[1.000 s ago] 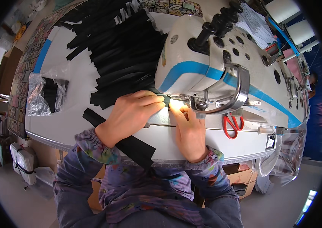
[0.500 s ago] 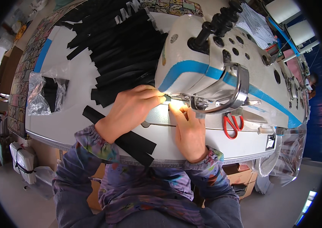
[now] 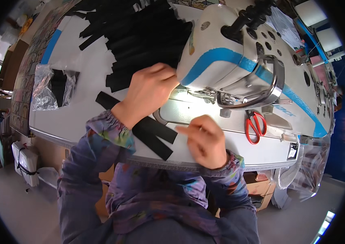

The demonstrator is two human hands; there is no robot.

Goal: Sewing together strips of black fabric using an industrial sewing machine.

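My left hand [image 3: 152, 91] is closed, its curled fingertips tucked against the left end of the white and blue sewing machine [image 3: 217, 61]. What those fingers hold, if anything, is hidden. Beneath that wrist lie a few loose black fabric strips [image 3: 154, 136], spread toward the table's front edge. My right hand [image 3: 208, 140] hovers in front of the lit needle plate [image 3: 188, 109], index finger stretched toward the end of a strip and the other fingers bent. Nothing shows in it. A large heap of black strips [image 3: 144, 40] covers the table behind my left hand.
Red-handled scissors [image 3: 255, 128] lie on the table to the right, below the machine arm. A clear plastic bag [image 3: 46, 87] with black pieces is at the left. White thread cones [image 3: 310, 12] stand at the back right, and cardboard boxes [image 3: 262, 189] are under the table.
My right hand has drawn back from the needle area toward me, its index finger now extended. My left hand has moved slightly up and away from the needle. The view has shifted slightly.
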